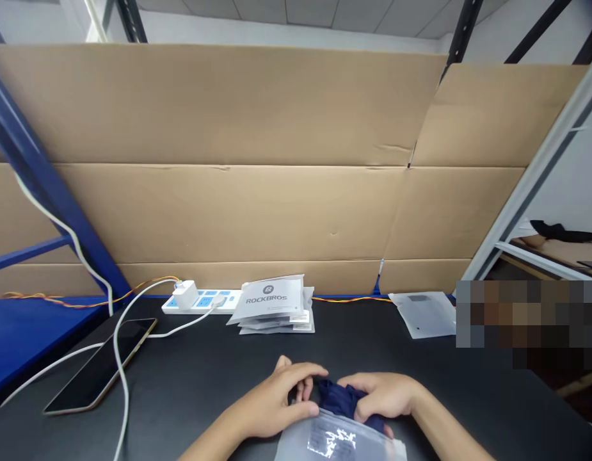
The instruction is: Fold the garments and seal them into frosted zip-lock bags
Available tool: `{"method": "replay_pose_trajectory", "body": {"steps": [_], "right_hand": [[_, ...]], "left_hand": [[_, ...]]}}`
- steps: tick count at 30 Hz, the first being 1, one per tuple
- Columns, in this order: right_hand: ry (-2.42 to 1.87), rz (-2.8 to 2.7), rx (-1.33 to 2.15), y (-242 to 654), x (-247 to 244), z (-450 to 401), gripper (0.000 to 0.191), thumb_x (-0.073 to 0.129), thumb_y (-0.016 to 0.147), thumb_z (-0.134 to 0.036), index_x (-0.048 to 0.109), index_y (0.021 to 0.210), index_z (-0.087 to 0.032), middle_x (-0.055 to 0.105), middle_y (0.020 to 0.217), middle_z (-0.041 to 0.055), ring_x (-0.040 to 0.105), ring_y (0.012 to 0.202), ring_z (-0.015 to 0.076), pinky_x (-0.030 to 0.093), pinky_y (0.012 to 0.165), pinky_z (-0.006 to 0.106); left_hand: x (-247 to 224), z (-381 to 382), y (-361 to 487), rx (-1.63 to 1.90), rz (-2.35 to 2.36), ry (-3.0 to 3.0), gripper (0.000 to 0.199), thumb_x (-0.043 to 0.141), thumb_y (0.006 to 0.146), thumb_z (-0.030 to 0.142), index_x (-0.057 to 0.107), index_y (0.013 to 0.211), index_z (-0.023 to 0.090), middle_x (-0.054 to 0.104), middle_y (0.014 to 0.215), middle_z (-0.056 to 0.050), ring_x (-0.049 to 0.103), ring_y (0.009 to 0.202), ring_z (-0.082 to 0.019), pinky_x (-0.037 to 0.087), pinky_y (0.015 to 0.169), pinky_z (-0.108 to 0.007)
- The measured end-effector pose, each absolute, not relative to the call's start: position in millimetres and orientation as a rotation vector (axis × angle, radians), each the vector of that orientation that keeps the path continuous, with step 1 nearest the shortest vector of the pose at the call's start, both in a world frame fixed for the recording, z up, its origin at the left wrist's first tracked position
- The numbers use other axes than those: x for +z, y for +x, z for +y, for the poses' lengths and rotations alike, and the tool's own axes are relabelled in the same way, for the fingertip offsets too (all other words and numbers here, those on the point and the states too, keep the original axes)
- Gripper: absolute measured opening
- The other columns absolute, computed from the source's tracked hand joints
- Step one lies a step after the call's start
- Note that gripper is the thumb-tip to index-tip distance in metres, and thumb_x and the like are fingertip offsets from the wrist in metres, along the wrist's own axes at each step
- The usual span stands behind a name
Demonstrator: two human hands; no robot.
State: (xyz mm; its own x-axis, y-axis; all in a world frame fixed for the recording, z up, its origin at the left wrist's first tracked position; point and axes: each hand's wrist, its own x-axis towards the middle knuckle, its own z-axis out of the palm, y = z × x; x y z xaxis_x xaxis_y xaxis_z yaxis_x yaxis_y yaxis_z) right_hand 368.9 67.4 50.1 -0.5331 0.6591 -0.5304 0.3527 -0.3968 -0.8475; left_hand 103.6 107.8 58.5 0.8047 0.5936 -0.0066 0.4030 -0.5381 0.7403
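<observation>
A bunched piece of dark blue cloth (341, 398) lies at the mouth of a frosted plastic bag (296, 445) at the bottom of the head view. My left hand (281, 397) pinches the bag's upper edge, thumb on the near side, fingers curled beside the cloth. My right hand (384, 396) is closed on the cloth from the right, and part of its fingers is hidden behind the bag. The lower part of the bag runs out of the frame.
Behind my hands stands a stack of flat ROCKBROS packages (271, 301), beside a power strip (226, 305). A phone (101, 368) and white cables (118, 358) lie left. Another plastic bag (427, 317) rests back right. A cardboard wall (238, 211) closes off the back.
</observation>
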Motion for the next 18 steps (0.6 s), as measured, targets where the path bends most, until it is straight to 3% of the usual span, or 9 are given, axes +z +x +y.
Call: {"method": "replay_pose_trajectory", "body": {"steps": [4,8,11,15,18], "right_hand": [[-1.375,-1.589,1.956,372.1,45.1,70.3,0.037,0.070,0.069,-0.027,0.062,0.106,-0.026,0.056,0.073,-0.0090,0.039,0.039,0.0010,0.026,0.034,0.013],[-1.259,-1.515,1.863,378.2,38.0,77.8,0.043,0.074,0.076,-0.045,0.053,0.109,-0.027,0.055,0.077,-0.0092,0.041,0.042,0.0007,0.027,0.037,0.012],[-1.240,-1.483,1.721,378.2,35.3,82.6,0.039,0.066,0.082,-0.059,0.055,0.101,-0.026,0.048,0.071,-0.0097,0.041,0.042,0.0024,0.028,0.038,0.014],[-1.289,-1.526,1.632,377.2,32.7,83.3,0.052,0.050,0.088,-0.069,0.065,0.093,-0.020,0.047,0.069,-0.0063,0.045,0.047,0.0052,0.032,0.045,0.019],[-1.352,-1.544,1.664,378.8,31.0,81.0,0.065,0.041,0.088,-0.075,0.070,0.098,-0.017,0.047,0.061,-0.0052,0.045,0.048,0.0077,0.032,0.047,0.021]], "left_hand": [[59.9,108.6,105.5,0.207,0.713,2.275,0.023,0.066,0.087,0.046,0.071,0.099,0.027,0.055,0.091,0.002,0.049,0.089,-0.018,0.037,0.088,-0.029],[61.3,114.7,103.0,0.214,0.748,2.259,0.027,0.062,0.090,0.047,0.071,0.082,0.023,0.054,0.090,0.002,0.050,0.088,-0.017,0.035,0.088,-0.030],[60.9,120.0,97.9,0.269,0.816,2.206,0.029,0.055,0.094,0.048,0.070,0.091,0.023,0.056,0.089,0.002,0.052,0.086,-0.016,0.034,0.093,-0.033],[60.6,122.4,94.3,0.270,0.837,2.121,0.040,0.051,0.096,0.048,0.055,0.131,0.031,0.061,0.095,0.001,0.051,0.093,-0.018,0.036,0.091,-0.031],[61.6,121.6,96.9,0.219,0.758,2.135,0.033,0.045,0.099,0.047,0.066,0.118,0.029,0.061,0.099,0.001,0.053,0.092,-0.018,0.032,0.096,-0.033]]}}
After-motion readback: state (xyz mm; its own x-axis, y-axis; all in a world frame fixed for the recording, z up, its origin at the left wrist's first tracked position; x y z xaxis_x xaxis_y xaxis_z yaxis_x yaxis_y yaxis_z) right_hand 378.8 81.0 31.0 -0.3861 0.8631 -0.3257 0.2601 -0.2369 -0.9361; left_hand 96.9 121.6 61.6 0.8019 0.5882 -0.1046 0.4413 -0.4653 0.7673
